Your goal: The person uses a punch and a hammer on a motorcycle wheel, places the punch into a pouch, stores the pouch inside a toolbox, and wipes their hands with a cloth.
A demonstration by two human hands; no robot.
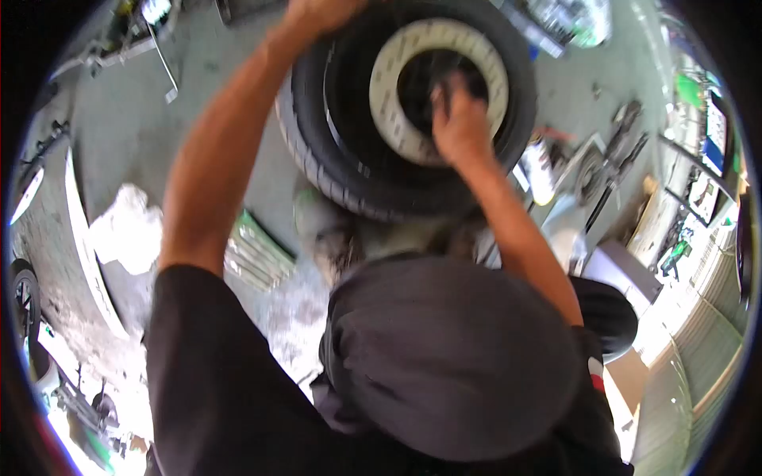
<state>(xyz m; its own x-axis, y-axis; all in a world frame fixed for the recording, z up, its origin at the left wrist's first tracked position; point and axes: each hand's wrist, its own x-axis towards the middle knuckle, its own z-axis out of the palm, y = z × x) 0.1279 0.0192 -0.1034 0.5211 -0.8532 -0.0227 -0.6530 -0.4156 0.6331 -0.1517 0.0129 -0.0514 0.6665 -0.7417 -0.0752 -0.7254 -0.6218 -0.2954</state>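
Observation:
A black tyre on a wheel [313,127] lies in front of me, with a pale, perforated disc ring [386,107] around its dark centre. My right hand [463,131] is over the opening of the ring, fingers closed around something dark and blurred that I cannot make out. At the tyre's upper left edge is my left hand [327,11], cut off by the top of the view, so its fingers are hidden.
On the floor at left lies a white crumpled bag [128,230], near a ribbed green-grey piece [258,252]. Right of the tyre are a spray can [540,173] and metal parts [591,173]. A clear plastic bag [573,20] is at upper right.

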